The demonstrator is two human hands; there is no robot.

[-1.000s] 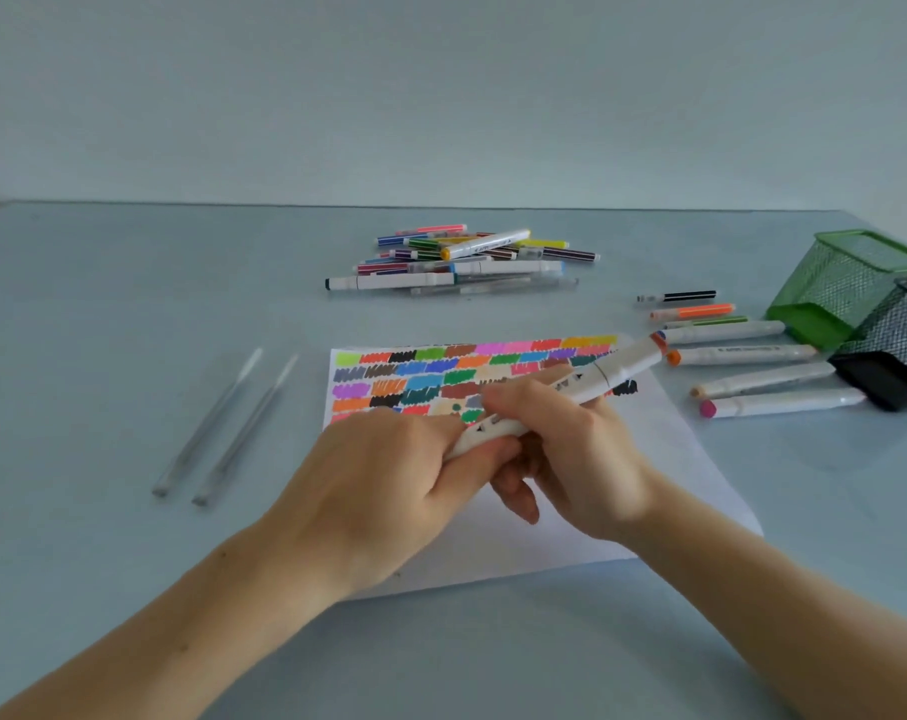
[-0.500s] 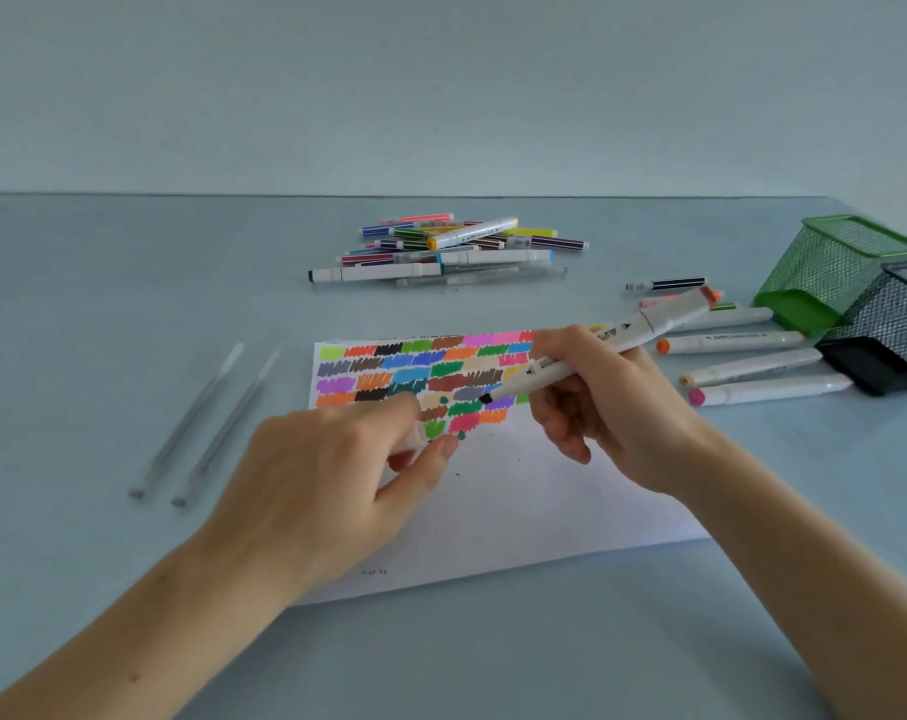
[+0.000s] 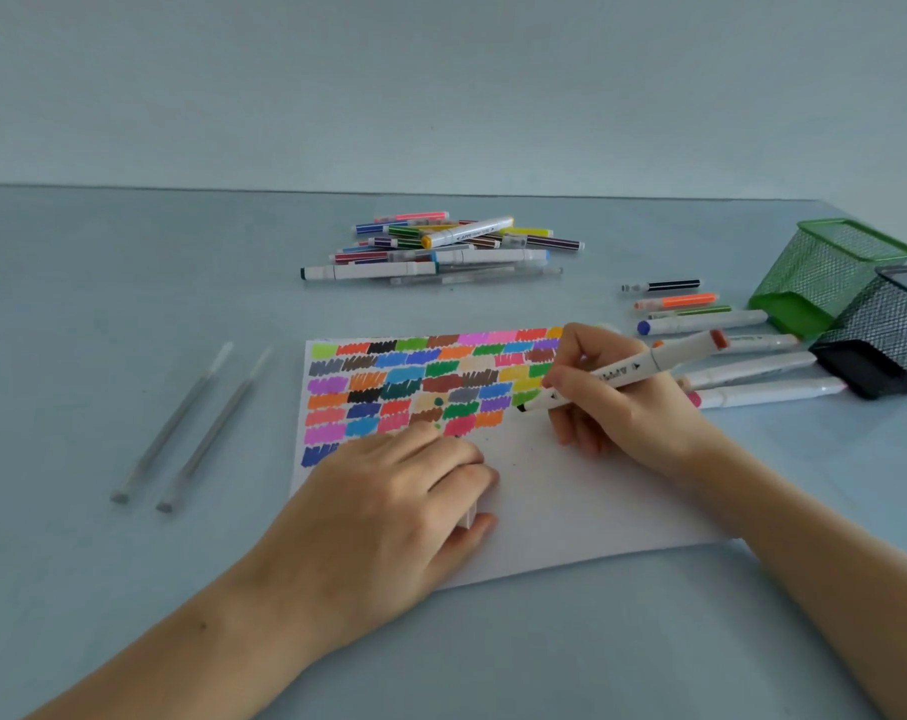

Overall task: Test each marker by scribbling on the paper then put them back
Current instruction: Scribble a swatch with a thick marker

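My right hand grips a white marker with an orange-brown end cap; its dark tip touches the white paper just right of the coloured scribble rows. My left hand rests on the paper's lower left, its fingers curled round the marker's white cap, which peeks out under the thumb. A pile of markers lies at the back of the table. Several more markers lie in a row to the right of the paper.
A green mesh holder and a black mesh holder lie tipped on their sides at the right edge. Two clear thin tubes lie on the table left of the paper.
The hands pulled apart and the cap came off into my left hand. My right hand swung the marker tip down onto the paper; my left hand settled on the sheet.
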